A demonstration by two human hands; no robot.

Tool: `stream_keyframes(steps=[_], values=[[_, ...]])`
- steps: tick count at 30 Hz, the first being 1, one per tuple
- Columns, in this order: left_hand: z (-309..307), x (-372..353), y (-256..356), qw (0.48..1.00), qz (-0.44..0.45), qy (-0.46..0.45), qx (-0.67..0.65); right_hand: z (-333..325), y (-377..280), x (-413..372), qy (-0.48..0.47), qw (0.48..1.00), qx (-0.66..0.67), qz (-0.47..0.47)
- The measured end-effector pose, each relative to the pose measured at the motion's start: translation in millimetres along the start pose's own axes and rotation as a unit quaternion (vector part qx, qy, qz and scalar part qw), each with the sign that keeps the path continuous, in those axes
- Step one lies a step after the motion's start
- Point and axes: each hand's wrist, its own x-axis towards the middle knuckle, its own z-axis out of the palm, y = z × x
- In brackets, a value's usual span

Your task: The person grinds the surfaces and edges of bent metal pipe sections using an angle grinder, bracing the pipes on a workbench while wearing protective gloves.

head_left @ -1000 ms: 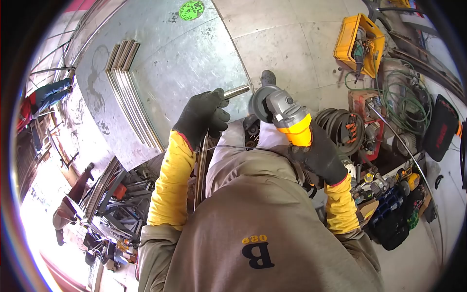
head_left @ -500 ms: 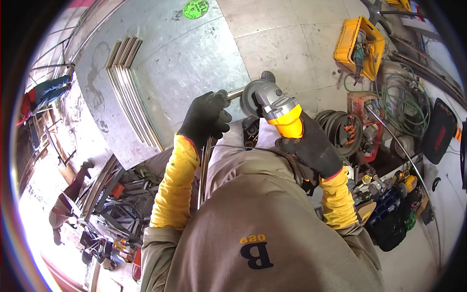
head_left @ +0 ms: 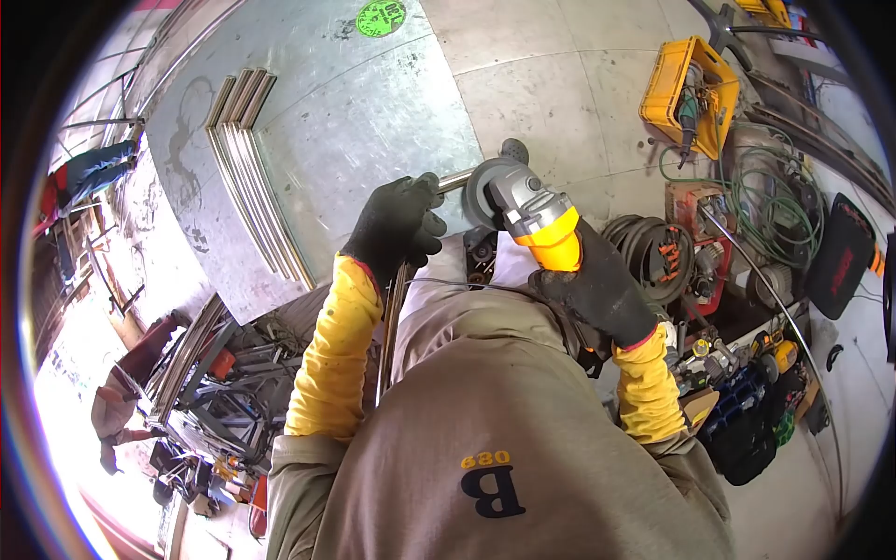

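Observation:
My right hand (head_left: 597, 285), in a black glove, is wrapped around the yellow body of an angle grinder (head_left: 539, 213). Its grey head and round disc point up and left, with the disc against the end of a bent metal bar (head_left: 455, 180). The black-gloved left hand (head_left: 394, 224) is closed around that bar at its bend. One leg of the bar reaches right to the disc, while the other runs down beside my torso. Several similar bent metal bars (head_left: 250, 177) lie side by side on the metal tabletop (head_left: 364, 121), left of my hands.
A yellow crate (head_left: 661, 107) holding a power tool stands at the upper right. Coiled green cable (head_left: 779, 205), a hose coil and assorted tools lie along the right. At lower left are stacked metal frames (head_left: 224, 392), with a person (head_left: 117, 411) beyond; another person (head_left: 89, 177) is farther up.
The grinder and bar stay almost in place, with only a slight shift of the grinder head. At the lower left the distant person has changed pose.

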Motion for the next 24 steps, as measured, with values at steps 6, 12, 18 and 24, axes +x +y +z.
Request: stream_keyframes(steps=[6, 12, 18, 24], values=[[0, 1, -1, 1.0, -0.004, 0.009, -0.001, -3, 7, -8, -0.059, 0.993, 0.079, 0.059], [-32, 25, -25, 0.971, -0.067, -0.145, -0.18, -7, 24, -25, 0.025, 0.999, -0.027, 0.012], [-26, 9, 5, 0.97, 0.015, -0.092, -0.223, -21, 18, -19, 0.068, 0.99, 0.113, 0.055], [-37, 48, 14, 0.976, 0.186, 0.113, -0.002, -23, 14, -21, 0.096, 0.995, 0.025, -0.025]])
